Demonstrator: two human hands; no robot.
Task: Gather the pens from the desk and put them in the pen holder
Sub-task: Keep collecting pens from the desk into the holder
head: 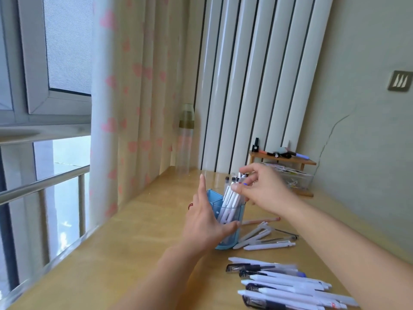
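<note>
At frame centre, a translucent blue plastic pen holder [230, 220] stands on the pale wooden desk [125, 247], packed with white pens [230, 198]. The left hand [205, 220] steadies its side, fingers straight, thumb across the front. The right hand [261, 189] pinches the pen tops. More white and dark loose pens [288, 285] lie lower right.

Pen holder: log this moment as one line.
left hand: steadies holder | right hand: pinches pens in holder | desk: loose pens remain
</note>
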